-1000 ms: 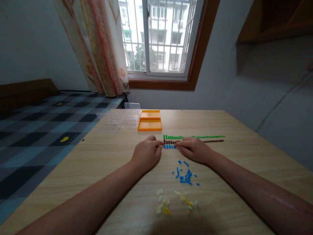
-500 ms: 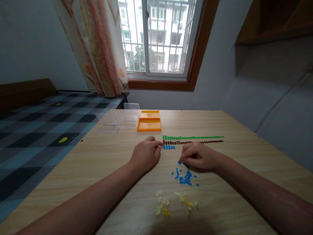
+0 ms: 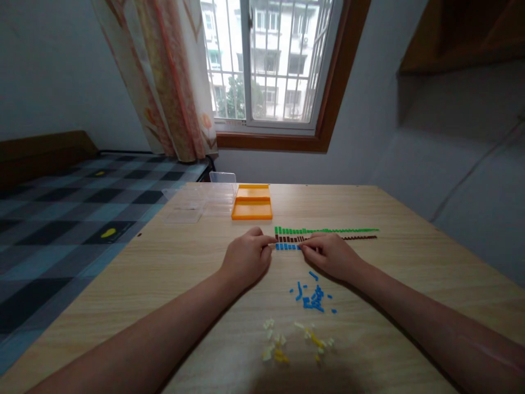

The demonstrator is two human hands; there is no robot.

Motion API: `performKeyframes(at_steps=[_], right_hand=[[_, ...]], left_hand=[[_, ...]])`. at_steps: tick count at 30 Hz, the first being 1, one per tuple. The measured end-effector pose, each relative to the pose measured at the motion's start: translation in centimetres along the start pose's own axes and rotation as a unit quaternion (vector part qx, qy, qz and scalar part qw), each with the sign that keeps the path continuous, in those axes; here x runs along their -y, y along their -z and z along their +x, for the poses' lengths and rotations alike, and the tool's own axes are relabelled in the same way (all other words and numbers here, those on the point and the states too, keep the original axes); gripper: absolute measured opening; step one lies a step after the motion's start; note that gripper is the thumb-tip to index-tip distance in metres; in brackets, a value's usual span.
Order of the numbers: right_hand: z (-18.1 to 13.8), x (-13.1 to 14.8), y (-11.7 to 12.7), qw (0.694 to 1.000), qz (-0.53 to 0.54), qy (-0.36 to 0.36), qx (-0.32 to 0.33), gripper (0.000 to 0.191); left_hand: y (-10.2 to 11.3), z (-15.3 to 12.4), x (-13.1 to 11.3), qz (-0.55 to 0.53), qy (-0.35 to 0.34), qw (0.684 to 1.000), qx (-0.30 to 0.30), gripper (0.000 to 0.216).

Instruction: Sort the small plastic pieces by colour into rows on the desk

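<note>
My left hand (image 3: 248, 255) rests on the table at the left end of the rows, its index finger stretched out to the brown row and holding nothing. My right hand (image 3: 332, 254) is closed in a pinch at the right end of a short row of small blue blocks (image 3: 287, 247), with a blue block at its fingertips. Behind lie a long row of brown blocks (image 3: 289, 239) and a long row of green blocks (image 3: 291, 231). My right hand covers part of the brown row. Nearer me is a loose pile of blue blocks (image 3: 315, 300).
Pale and yellow small pieces (image 3: 281, 355) lie scattered at the near side of the table (image 3: 197, 339). An open orange box (image 3: 251, 217) and clear plastic cases (image 3: 184, 216) stand at the back left. A checked bed (image 3: 53, 230) adjoins the table's left side.
My right hand has moved away from the loose blue pile to the end of the blue row, bringing a blue block there. My left hand has stayed at the rows' left end.
</note>
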State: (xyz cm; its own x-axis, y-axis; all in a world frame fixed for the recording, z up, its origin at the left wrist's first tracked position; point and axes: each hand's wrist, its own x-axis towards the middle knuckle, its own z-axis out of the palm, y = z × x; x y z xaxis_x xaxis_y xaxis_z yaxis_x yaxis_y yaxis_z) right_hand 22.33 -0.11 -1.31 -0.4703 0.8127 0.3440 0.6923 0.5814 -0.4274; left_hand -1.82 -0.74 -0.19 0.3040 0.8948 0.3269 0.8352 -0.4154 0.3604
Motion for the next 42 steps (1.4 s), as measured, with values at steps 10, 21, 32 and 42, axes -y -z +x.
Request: performKeyframes(at_steps=[10,21,32,42], right_hand=[[-0.02,-0.20,-0.12,1.000,0.005,0.010,-0.008,0.023],[-0.14,0.35,-0.06,1.000,-0.011,0.017,-0.011,0.024],[-0.31,0.34,-0.17,1.000,-0.018,0.014,-0.020,0.023],[-0.39,0.22,-0.05,0.999,0.006,0.016,-0.031,0.024]], left_hand=[[-0.04,-0.04,0.07,-0.005,-0.003,1.000,-0.004,0.030],[0.07,-0.08,-0.02,-0.004,-0.013,1.000,-0.002,0.032],[0.05,-0.07,-0.10,0.002,-0.014,1.000,0.004,0.031],[0.12,-0.06,-0.17,0.011,-0.015,1.000,0.003,0.033]])
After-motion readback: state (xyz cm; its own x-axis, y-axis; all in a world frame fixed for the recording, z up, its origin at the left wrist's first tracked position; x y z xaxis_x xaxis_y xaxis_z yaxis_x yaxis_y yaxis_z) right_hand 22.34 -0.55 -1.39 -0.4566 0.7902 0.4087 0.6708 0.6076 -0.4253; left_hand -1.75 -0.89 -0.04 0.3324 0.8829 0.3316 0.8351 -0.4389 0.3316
